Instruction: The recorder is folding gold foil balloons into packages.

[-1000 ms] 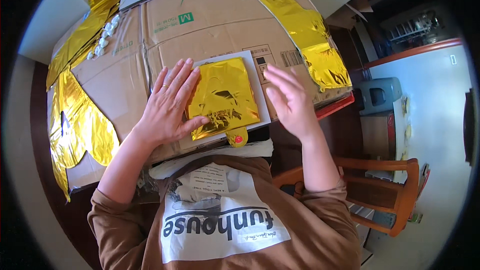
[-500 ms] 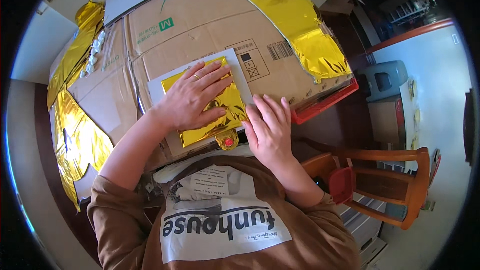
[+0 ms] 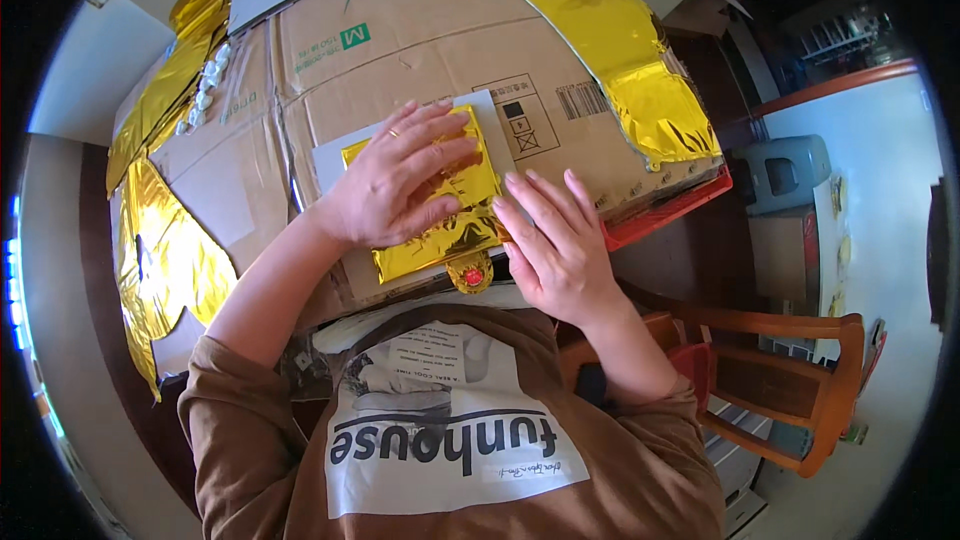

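A square wrapped in shiny gold foil (image 3: 455, 238) lies on a white board (image 3: 333, 162), its surface creased toward the near side. From its near edge sticks a small gold tab with a red centre (image 3: 471, 278). My left hand (image 3: 405, 178), with a ring on one finger, is over the foil square, fingers stretched out and a little arched. Whether its palm touches the foil is hidden. My right hand (image 3: 565, 255) is beside the square's right edge, fingers straight and spread, thumb side toward the foil. Nothing shows in either hand.
A large cardboard surface (image 3: 400, 65) bears these things. Gold foil sheets hang at the left (image 3: 165, 250) and lie at the far right (image 3: 640, 90). Small white lumps (image 3: 205, 85) line the left side. A red edge (image 3: 670, 210) borders the right corner; a wooden chair (image 3: 780, 380) stands beyond.
My right hand has moved slightly right with its fingers spread wider. My left fingers have arched up a little from the foil. The whole view has shifted slightly.
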Tool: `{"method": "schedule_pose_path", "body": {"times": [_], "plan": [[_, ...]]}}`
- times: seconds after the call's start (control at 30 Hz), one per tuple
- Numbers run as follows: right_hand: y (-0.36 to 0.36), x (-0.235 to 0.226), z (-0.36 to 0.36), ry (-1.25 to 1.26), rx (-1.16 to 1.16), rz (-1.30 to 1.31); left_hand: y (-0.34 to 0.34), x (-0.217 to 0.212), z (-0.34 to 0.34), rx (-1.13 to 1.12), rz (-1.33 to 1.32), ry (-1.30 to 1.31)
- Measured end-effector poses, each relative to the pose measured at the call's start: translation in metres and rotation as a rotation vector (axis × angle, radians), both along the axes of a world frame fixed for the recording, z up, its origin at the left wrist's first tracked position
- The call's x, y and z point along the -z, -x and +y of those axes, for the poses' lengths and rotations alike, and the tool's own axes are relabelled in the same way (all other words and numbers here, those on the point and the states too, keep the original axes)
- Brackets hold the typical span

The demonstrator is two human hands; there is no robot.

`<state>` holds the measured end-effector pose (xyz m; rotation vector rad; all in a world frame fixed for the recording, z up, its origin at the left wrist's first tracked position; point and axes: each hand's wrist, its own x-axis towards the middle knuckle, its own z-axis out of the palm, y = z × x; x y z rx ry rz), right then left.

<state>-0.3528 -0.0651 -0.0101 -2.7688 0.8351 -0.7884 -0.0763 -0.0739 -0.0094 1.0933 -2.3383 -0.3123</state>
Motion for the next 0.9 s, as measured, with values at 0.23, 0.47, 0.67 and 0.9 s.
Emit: {"method": "schedule_pose_path", "body": {"times": [0.23, 0.47, 0.67, 0.9], "plan": [[-0.021, -0.01, -0.041, -0.055, -0.093, -0.006, -0.043, -0.012, 0.028, -0.218, 0.204, -0.094], [-0.054, 0.01, -0.082, 0.039, -0.098, 0.183, -0.054, -0.018, 0.072, -0.137, -0.034, 0.08], [-0.053, 0.026, -0.079, 0.121, -0.077, 0.216, -0.028, -0.015, 0.098, -0.083, -0.189, 0.17], [-0.052, 0.027, -0.078, 0.088, -0.074, 0.203, -0.016, -0.005, 0.102, -0.054, -0.247, 0.322]]}}
